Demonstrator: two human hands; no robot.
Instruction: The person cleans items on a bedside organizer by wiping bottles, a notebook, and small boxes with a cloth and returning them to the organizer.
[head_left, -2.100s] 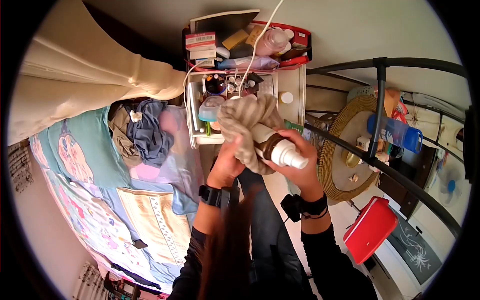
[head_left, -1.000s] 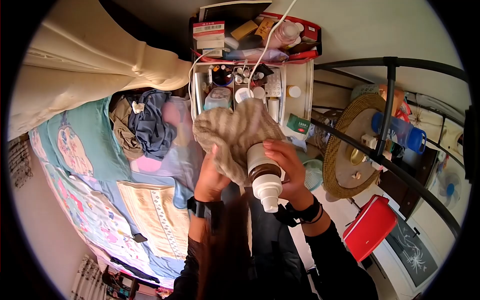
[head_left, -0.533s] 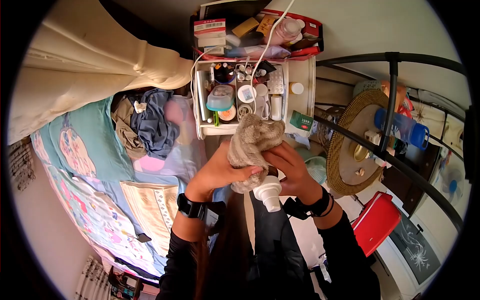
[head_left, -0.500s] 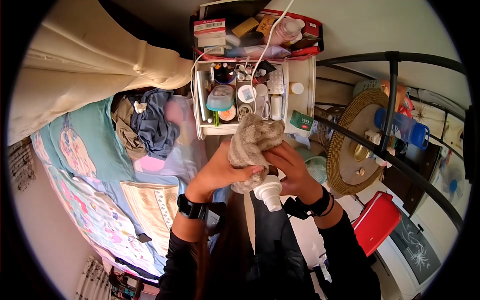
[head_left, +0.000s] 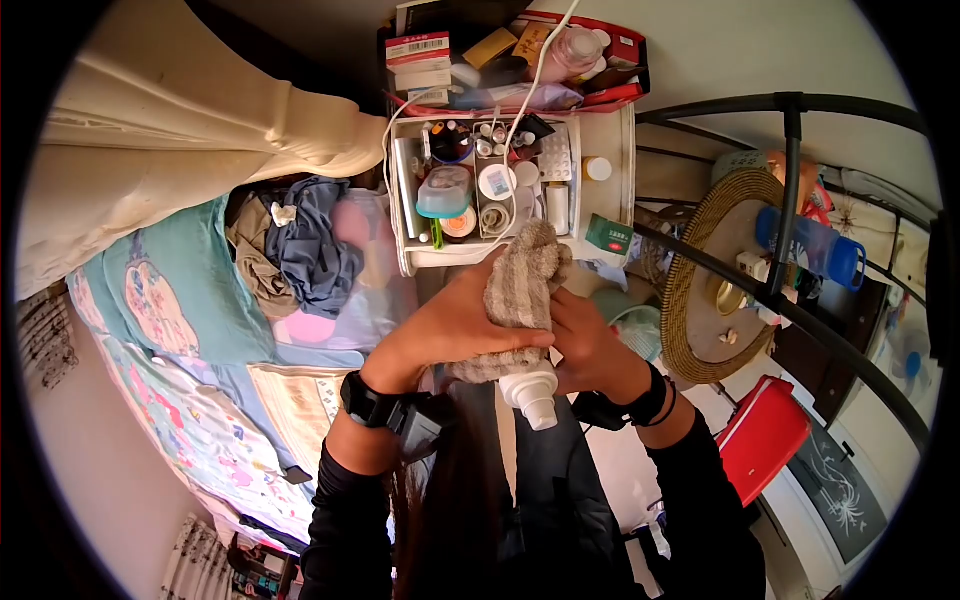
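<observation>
My left hand (head_left: 455, 322) is closed round a grey-beige striped cloth (head_left: 517, 300), its thumb lying across the fabric. The cloth is wrapped about a bottle whose white nozzle-like top (head_left: 533, 396) points down towards my body. Most of the bottle's body is hidden by fabric and fingers. My right hand (head_left: 592, 345) grips the bottle from the other side, close to the white top, with its fingertips against the cloth.
Beyond my hands stands a white organizer (head_left: 430, 256) with small jars and boxes, with a red-edged box (head_left: 640, 65) behind it. A bed with a teal pillow (head_left: 185, 280) is at left. Black metal rails (head_left: 690, 262) and a round woven-rim tray (head_left: 690, 235) are at right.
The cloth has shifted and straightened along the bottle, its stripes now plainer. My left hand has turned and reaches further over it. The white top has dipped slightly.
</observation>
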